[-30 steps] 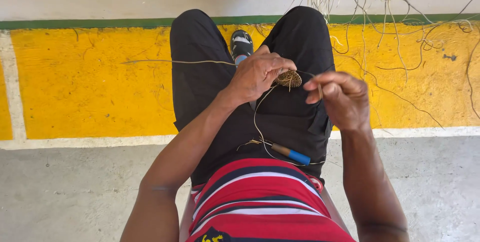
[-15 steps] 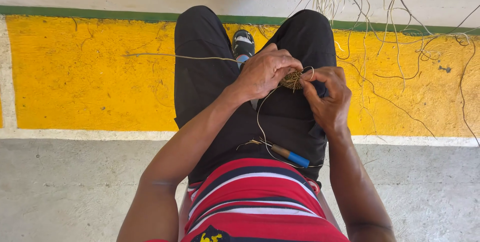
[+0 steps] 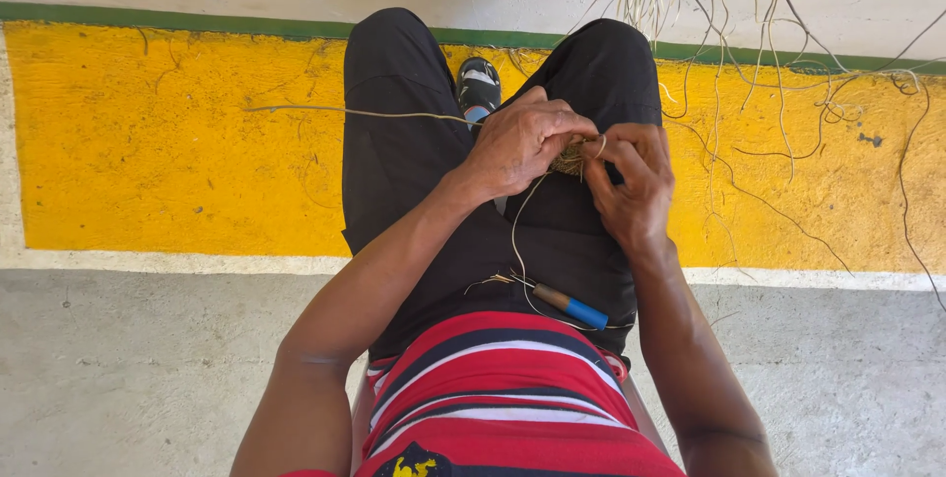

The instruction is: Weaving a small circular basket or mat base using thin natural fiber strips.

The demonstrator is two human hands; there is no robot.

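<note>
I sit with black trousers and a red striped shirt, both hands together over my right thigh. My left hand [image 3: 522, 142] closes around a small coil of woven straw [image 3: 569, 159], mostly hidden by the fingers. My right hand [image 3: 631, 181] touches the same coil from the right, pinching a thin straw strand [image 3: 520, 231] that loops down to my lap. A long fibre [image 3: 345, 111] runs out leftward from the left hand. A tool with a blue handle [image 3: 574, 307] lies on my lap near the shirt.
Loose dry straw strands [image 3: 749, 53] hang and spread over the floor at the upper right. The floor has a yellow painted band [image 3: 168, 152] edged with a green line and white stripe, then grey concrete [image 3: 128, 378]. A sandalled foot [image 3: 479, 86] shows between my knees.
My right hand moved left from beside the coil and joined my left hand on it. The view shifted slightly downward.
</note>
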